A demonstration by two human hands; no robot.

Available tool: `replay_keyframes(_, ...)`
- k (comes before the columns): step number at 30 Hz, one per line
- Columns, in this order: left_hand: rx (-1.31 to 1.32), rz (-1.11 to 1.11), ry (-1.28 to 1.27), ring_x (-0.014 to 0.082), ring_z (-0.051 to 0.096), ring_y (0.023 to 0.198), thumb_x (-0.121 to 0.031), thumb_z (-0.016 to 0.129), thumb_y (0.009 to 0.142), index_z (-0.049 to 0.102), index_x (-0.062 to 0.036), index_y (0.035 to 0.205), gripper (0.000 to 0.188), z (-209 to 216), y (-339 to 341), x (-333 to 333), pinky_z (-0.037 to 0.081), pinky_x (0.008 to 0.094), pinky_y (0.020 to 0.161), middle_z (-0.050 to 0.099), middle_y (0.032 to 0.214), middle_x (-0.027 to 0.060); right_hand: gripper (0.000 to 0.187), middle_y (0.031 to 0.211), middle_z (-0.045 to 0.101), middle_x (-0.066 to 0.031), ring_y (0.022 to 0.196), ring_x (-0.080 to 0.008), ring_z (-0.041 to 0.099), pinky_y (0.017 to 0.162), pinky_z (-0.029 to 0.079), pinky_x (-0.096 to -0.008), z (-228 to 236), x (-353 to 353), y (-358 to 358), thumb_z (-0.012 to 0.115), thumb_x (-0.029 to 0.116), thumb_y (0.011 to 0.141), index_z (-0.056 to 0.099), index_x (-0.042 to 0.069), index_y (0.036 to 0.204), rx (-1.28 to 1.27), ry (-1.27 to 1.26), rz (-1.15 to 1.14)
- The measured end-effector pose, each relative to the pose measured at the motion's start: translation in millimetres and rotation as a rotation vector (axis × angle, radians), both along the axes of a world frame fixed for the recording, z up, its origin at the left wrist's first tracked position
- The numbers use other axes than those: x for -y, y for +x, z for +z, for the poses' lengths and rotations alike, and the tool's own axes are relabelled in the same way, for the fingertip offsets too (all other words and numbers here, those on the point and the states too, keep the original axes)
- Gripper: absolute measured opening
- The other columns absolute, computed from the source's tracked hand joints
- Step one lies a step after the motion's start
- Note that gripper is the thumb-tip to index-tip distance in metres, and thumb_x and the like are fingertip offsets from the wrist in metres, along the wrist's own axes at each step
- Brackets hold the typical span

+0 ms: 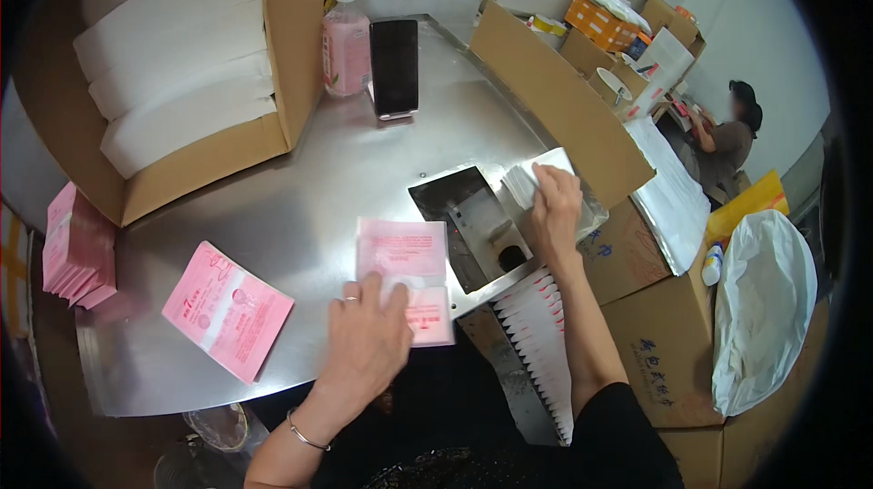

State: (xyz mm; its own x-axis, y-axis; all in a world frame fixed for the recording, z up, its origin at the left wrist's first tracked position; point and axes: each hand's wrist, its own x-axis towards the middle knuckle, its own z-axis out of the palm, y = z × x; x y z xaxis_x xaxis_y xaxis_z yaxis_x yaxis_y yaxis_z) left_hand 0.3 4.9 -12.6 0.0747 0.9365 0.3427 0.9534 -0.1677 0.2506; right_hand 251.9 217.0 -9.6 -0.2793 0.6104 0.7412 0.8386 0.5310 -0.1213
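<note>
My left hand [368, 336] rests near the table's front edge, its bent fingers pressed on a pink printed packet [405, 244]. A white strip crosses the packet's middle, partly under the fingers. To the right, my right hand [556, 209] is closed on a small stack of folded white tissues [532, 175] beside a rectangular opening [468, 225] in the metal tabletop. A dark round part sits inside that opening. Left of my left hand lies a stack of pink printed packets [227, 312] with a white band across it.
A cardboard box [277, 44] of white tissue bundles stands at the left, above more pink packets [77, 248]. Behind are a pink bottle [346, 48] and a phone [394, 66]. A row of white packs [541, 334] runs beside the table. Cartons [664, 344] and a seated person occupy the right.
</note>
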Motion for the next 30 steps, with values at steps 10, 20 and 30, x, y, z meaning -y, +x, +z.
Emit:
replay_keyframes(10, 0.176, -0.009, 0.067, 0.0323, 0.051, 0.09, -0.021, 0.074, 0.072, 0.044, -0.0048, 0.146, 0.081, 10, -2, 6, 0.041, 0.0427, 0.076, 0.052, 0.096, 0.0155, 0.027, 0.091, 0.059, -0.0159, 0.089, -0.033, 0.059, 0.111, 0.029, -0.0669, -25, 107, -118, 0.059, 0.01, 0.082, 0.063, -0.003, 0.105, 0.348, -0.25, 0.705)
replay_keyframes(20, 1.017, -0.627, 0.12, 0.0348, 0.062, 0.108, -0.011, 0.071, 0.085, 0.044, 0.0048, 0.14, 0.063, 103, 0, 91, 0.047, 0.0507, 0.097, 0.061, 0.118, 0.0256, 0.019, 0.084, 0.069, -0.0203, 0.083, -0.0408, 0.067, 0.078, 0.053, -0.0525, -22, 33, -69, 0.055, 0.015, 0.092, 0.068, 0.0, 0.094, 0.152, -0.786, 0.16)
replay_keyframes(30, 1.695, -1.212, 0.203, 0.0366, 0.053, 0.118, -0.051, 0.039, 0.106, 0.042, -0.0132, 0.148, 0.057, 85, -10, 120, 0.038, 0.0539, 0.102, 0.074, 0.115, 0.0048, 0.021, 0.084, 0.071, -0.0146, 0.079, -0.0342, 0.069, 0.074, 0.053, -0.0441, 10, 61, -48, 0.067, 0.004, 0.085, 0.071, 0.004, 0.105, -0.052, -0.149, 0.468)
